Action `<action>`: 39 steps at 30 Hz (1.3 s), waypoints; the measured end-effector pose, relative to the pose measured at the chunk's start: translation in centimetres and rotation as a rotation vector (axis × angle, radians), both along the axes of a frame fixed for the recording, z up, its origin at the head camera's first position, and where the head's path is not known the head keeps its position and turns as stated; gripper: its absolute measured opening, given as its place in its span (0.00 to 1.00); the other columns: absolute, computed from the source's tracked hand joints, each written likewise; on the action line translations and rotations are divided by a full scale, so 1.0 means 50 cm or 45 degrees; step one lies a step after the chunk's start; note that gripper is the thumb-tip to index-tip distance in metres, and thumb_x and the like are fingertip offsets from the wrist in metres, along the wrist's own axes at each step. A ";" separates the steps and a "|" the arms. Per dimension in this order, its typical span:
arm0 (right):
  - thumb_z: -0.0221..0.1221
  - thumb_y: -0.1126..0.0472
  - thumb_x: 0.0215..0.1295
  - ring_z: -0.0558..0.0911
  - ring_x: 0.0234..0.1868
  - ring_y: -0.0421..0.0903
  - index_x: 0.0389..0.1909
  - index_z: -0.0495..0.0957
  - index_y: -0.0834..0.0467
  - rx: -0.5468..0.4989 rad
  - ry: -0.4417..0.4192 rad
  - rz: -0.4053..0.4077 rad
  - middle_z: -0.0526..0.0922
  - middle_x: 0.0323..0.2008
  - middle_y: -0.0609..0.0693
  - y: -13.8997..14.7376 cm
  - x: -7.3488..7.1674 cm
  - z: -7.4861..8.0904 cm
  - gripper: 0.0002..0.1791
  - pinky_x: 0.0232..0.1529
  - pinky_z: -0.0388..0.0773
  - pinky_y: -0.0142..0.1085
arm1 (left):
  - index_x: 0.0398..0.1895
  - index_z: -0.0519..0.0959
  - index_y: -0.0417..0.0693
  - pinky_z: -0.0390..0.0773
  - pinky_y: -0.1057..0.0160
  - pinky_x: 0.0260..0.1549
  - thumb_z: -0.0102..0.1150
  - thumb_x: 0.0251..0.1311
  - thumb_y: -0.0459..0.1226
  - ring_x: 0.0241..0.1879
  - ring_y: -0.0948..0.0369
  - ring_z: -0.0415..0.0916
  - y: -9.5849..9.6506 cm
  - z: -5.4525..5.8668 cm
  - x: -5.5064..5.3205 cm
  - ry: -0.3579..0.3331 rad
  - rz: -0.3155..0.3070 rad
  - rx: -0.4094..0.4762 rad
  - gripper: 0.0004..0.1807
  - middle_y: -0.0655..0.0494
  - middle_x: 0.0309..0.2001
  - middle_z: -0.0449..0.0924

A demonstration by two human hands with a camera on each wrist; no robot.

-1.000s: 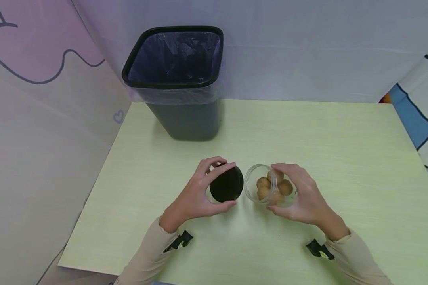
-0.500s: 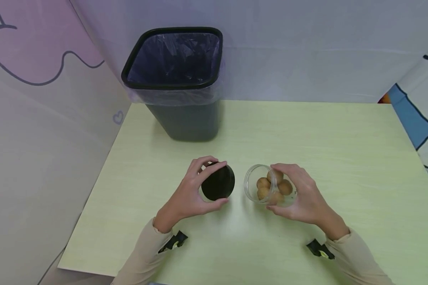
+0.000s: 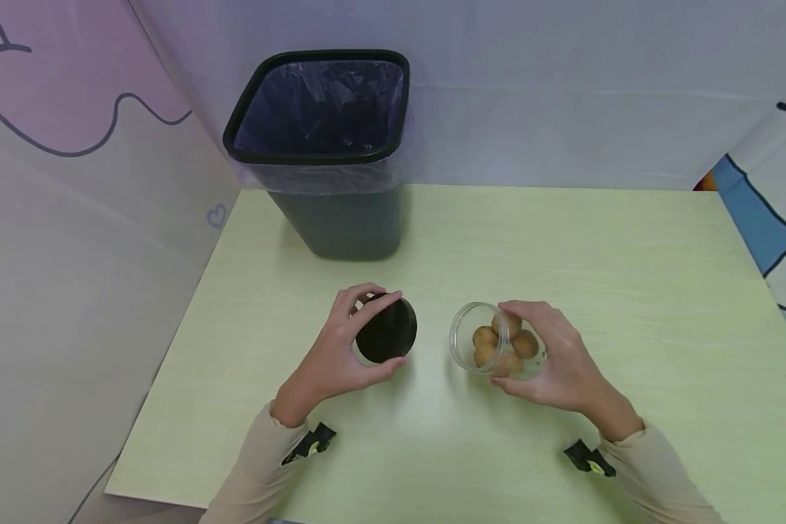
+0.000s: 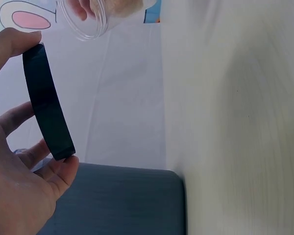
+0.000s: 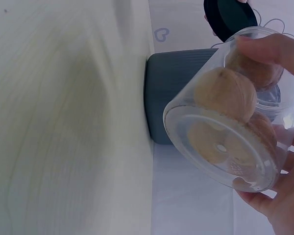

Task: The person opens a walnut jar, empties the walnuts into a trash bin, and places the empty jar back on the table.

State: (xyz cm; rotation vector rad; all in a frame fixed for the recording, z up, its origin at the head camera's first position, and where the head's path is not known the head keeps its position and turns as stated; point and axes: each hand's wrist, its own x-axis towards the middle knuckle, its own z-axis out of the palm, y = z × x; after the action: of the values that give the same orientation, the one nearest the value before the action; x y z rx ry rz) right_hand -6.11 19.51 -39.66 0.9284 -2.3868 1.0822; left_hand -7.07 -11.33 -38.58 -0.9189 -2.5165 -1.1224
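Observation:
My left hand pinches a round black lid by its edge, thumb on one side and fingers on the other. In the left wrist view the lid stands on edge, clear of the table. My right hand grips a clear plastic jar, tilted so its uncovered mouth points left toward the lid. Inside lie several round brown things, like small potatoes or walnuts. The jar's base faces the right wrist camera, held above the table. A gap separates lid and jar.
A grey bin with a black rim and a plastic liner stands at the table's back left. The pale wooden table stretches under both hands. A printed cloth hangs behind it.
My left hand has moved leftward with the black lid, from close beside the jar's mouth to farther away. The right hand and the jar have stayed almost in place.

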 end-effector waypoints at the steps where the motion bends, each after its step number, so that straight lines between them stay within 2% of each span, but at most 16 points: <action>1: 0.72 0.51 0.19 0.71 0.45 0.43 0.53 0.69 0.61 0.002 -0.002 -0.001 0.74 0.44 0.46 0.000 0.000 0.000 0.49 0.48 0.61 0.36 | 0.58 0.67 0.56 0.64 0.61 0.44 0.65 0.35 0.52 0.53 0.58 0.55 -0.002 0.000 0.000 0.000 0.003 -0.004 0.40 0.56 0.55 0.60; 11: 0.72 0.50 0.20 0.71 0.45 0.43 0.53 0.69 0.61 0.010 -0.008 -0.008 0.75 0.43 0.45 0.004 -0.002 -0.002 0.48 0.48 0.61 0.37 | 0.58 0.67 0.58 0.66 0.60 0.40 0.66 0.36 0.51 0.56 0.57 0.53 -0.022 0.000 0.000 -0.027 0.053 0.006 0.39 0.55 0.56 0.60; 30: 0.73 0.49 0.20 0.70 0.46 0.43 0.53 0.69 0.61 0.022 -0.019 -0.051 0.74 0.44 0.46 0.012 -0.002 -0.009 0.49 0.48 0.61 0.36 | 0.59 0.66 0.60 0.66 0.57 0.43 0.66 0.36 0.51 0.56 0.55 0.53 -0.065 -0.015 -0.006 -0.073 0.150 -0.075 0.40 0.56 0.57 0.59; 39: 0.73 0.50 0.20 0.70 0.46 0.43 0.54 0.68 0.60 0.023 -0.025 -0.052 0.74 0.44 0.46 0.015 -0.002 -0.010 0.49 0.49 0.61 0.34 | 0.59 0.66 0.61 0.67 0.57 0.43 0.66 0.37 0.51 0.54 0.59 0.53 -0.087 -0.027 -0.013 -0.116 0.198 -0.077 0.39 0.58 0.56 0.59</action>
State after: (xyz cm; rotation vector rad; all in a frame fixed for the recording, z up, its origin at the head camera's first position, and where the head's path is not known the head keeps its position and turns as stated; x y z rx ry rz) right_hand -6.20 20.24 -40.16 0.8753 -2.4242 1.0612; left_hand -7.72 -15.66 -39.92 -0.6862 -2.6559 -1.0683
